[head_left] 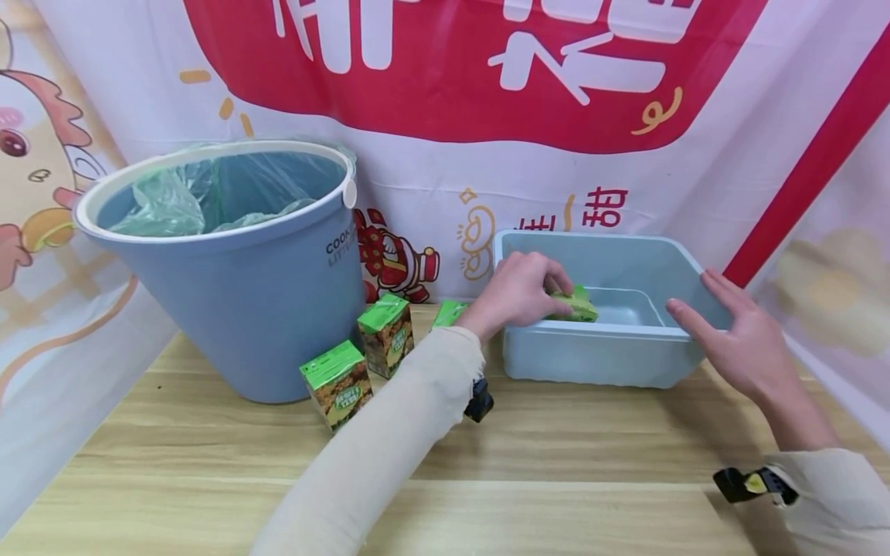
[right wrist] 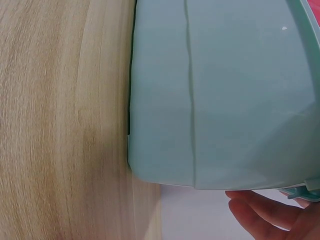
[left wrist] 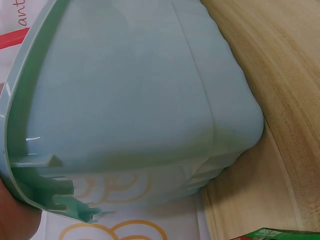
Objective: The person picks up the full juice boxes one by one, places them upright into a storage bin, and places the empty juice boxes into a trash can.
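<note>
My left hand (head_left: 521, 289) reaches over the left end of a light-blue plastic bin (head_left: 598, 355). Its fingers pinch a small green pack (head_left: 579, 307) inside, partly hidden by the hand. At the bin's right end, my right hand (head_left: 744, 340) holds the rim, thumb towards the inside and fingers at the outer side. The right wrist view shows some of these fingers (right wrist: 265, 215) by the bin's wall (right wrist: 240, 100). In the left wrist view, the bin's outer wall (left wrist: 125, 90) fills most of the picture, and the pack is out of sight.
Left of the bin stand green-topped brown cartons (head_left: 338, 386), (head_left: 386, 336), with another green carton top (head_left: 449, 313) partly behind the left arm. A tall blue bucket (head_left: 257, 301) with a clear liner bag (head_left: 170, 205) stands at the back left. A printed cloth (head_left: 431, 185) hangs behind the wooden table (head_left: 556, 479).
</note>
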The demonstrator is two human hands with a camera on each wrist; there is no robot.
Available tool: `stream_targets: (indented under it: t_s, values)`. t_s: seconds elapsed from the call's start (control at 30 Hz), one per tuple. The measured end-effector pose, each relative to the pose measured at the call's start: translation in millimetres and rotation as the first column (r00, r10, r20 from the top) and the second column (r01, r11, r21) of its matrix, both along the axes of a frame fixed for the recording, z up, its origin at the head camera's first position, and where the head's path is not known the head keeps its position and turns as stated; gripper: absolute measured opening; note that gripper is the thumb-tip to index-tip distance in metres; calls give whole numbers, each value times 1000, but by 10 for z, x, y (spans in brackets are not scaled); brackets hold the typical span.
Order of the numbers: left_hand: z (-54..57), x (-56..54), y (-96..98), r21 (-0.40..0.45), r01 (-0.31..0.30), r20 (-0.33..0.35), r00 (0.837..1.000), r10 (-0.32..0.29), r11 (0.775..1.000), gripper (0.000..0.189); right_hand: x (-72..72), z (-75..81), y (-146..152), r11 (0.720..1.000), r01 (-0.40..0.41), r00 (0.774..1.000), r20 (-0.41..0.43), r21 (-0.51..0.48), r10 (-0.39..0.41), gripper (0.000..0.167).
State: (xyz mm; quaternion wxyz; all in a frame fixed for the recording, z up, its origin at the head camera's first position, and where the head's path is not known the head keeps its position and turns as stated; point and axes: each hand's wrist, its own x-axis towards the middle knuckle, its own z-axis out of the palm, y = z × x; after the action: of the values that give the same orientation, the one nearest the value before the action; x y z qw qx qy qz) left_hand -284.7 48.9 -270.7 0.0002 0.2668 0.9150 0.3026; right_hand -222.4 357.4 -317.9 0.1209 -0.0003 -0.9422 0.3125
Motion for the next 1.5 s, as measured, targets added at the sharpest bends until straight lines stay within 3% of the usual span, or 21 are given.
stream_targets:
  t_s: [0.23, 0.63, 0.87, 1.1, 1.33, 1.5]
  values:
    - [17, 22, 39, -57, -32, 14, 999, 33, 998, 25, 6, 0, -4, 1000, 6, 1000, 2, -1, -6, 87]
    - [47, 39, 72, -199, -55, -47, 998, 46, 978, 34, 6, 16, -23, 1000, -3, 1000, 3, 18, 3, 87]
    - [13, 47, 35, -88, -52, -32, 998, 50, 995, 32, 7, 24, -30, 1000, -5, 1000, 12, 14, 5, 86]
    - [-52, 64, -11, 30, -36, -65, 997, 38, 999, 28, 12, -8, -24, 1000, -2, 1000, 18, 7, 2, 87]
    - [-103, 113, -59, 143, -83, -50, 995, 91, 986, 30, 4, -28, -16, 1000, -2, 1000, 24, 12, 1, 86]
    - [-135, 143, -106, 252, -58, -66, 995, 77, 966, 28, -5, -21, -5, 1000, -5, 1000, 13, 17, 4, 85]
